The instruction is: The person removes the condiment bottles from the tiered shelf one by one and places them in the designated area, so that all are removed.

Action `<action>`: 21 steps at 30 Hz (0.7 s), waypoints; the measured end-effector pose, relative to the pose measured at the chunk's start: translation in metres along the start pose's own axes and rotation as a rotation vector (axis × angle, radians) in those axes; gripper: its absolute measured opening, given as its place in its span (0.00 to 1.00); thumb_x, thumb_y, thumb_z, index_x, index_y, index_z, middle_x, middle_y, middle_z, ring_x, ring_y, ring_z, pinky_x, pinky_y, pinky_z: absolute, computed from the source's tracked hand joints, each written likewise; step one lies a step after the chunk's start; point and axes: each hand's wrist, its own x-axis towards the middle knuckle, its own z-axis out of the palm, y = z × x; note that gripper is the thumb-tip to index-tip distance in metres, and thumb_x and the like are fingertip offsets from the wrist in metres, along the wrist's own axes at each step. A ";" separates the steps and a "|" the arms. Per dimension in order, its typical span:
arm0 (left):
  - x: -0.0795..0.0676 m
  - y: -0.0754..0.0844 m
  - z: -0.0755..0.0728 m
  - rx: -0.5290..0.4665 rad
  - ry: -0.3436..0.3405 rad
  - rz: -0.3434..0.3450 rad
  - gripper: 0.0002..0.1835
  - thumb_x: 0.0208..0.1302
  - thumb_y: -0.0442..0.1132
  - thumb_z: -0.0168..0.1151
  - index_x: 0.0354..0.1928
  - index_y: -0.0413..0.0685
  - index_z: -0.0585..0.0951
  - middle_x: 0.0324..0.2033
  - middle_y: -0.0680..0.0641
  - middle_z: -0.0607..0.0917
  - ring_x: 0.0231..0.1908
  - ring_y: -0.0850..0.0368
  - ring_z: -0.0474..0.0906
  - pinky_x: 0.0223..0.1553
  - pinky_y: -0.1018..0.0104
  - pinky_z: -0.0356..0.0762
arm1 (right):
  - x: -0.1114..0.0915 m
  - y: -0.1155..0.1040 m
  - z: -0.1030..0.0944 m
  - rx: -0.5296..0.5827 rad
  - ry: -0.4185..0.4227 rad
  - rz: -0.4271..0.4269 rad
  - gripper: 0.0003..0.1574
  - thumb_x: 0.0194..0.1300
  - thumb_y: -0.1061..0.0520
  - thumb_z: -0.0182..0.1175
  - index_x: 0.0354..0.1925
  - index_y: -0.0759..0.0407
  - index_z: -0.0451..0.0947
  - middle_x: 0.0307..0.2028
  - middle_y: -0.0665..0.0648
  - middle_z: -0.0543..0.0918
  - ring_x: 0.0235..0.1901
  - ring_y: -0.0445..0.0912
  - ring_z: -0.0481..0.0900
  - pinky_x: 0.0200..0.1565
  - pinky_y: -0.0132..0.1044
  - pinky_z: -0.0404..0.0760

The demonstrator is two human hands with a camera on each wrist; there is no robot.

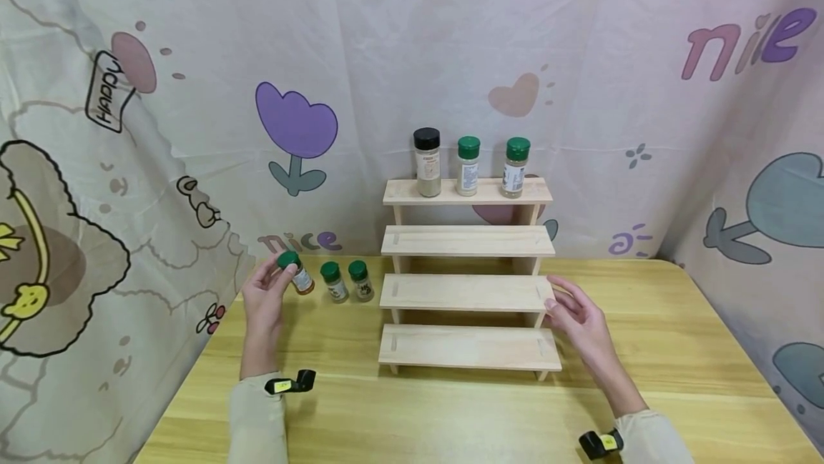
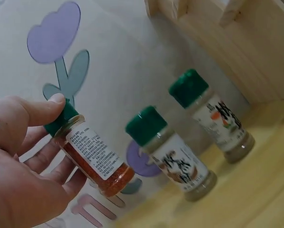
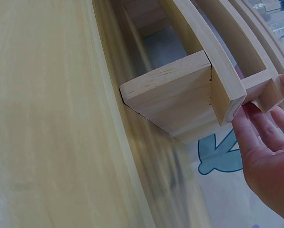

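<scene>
My left hand (image 1: 265, 301) pinches a spice jar (image 1: 302, 279) by its green cap, thumb on one side and fingers on the other. Reddish-orange powder and a white printed label show on this jar (image 2: 96, 154) in the left wrist view, where it leans. Just right of it, two more green-capped spice jars (image 1: 335, 284) stand on the table. At the stepped wooden rack (image 1: 466, 292), my right hand (image 1: 582, 322) holds the right end of the second step from the bottom. In the right wrist view its fingers (image 3: 249, 130) lie against the rack's side.
On the rack's top step stand a black-capped jar (image 1: 428, 164) and two green-capped jars (image 1: 468, 167). The three lower steps bear nothing. A printed cloth (image 1: 386, 56) hangs behind and at both sides of the wood-grain table (image 1: 644, 335).
</scene>
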 end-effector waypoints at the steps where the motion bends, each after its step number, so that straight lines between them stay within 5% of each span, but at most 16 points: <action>1: 0.002 -0.004 -0.001 -0.017 0.001 -0.006 0.21 0.65 0.25 0.68 0.60 0.34 0.80 0.42 0.57 0.87 0.43 0.63 0.85 0.49 0.77 0.80 | 0.000 0.000 0.000 0.001 -0.001 0.000 0.32 0.76 0.61 0.60 0.73 0.67 0.64 0.54 0.45 0.84 0.49 0.41 0.86 0.48 0.39 0.86; 9: 0.012 -0.026 -0.004 -0.040 -0.004 -0.041 0.24 0.64 0.26 0.69 0.63 0.32 0.78 0.41 0.57 0.88 0.43 0.64 0.85 0.46 0.77 0.81 | 0.000 0.002 0.000 0.002 -0.007 -0.014 0.32 0.76 0.61 0.59 0.73 0.67 0.64 0.54 0.45 0.84 0.49 0.41 0.86 0.49 0.42 0.86; 21: 0.019 -0.046 -0.006 0.077 -0.007 -0.083 0.26 0.66 0.30 0.70 0.65 0.34 0.77 0.46 0.57 0.85 0.46 0.66 0.83 0.50 0.79 0.79 | -0.001 0.001 -0.001 0.007 -0.014 -0.011 0.33 0.76 0.61 0.59 0.73 0.68 0.63 0.54 0.44 0.84 0.49 0.41 0.86 0.49 0.40 0.86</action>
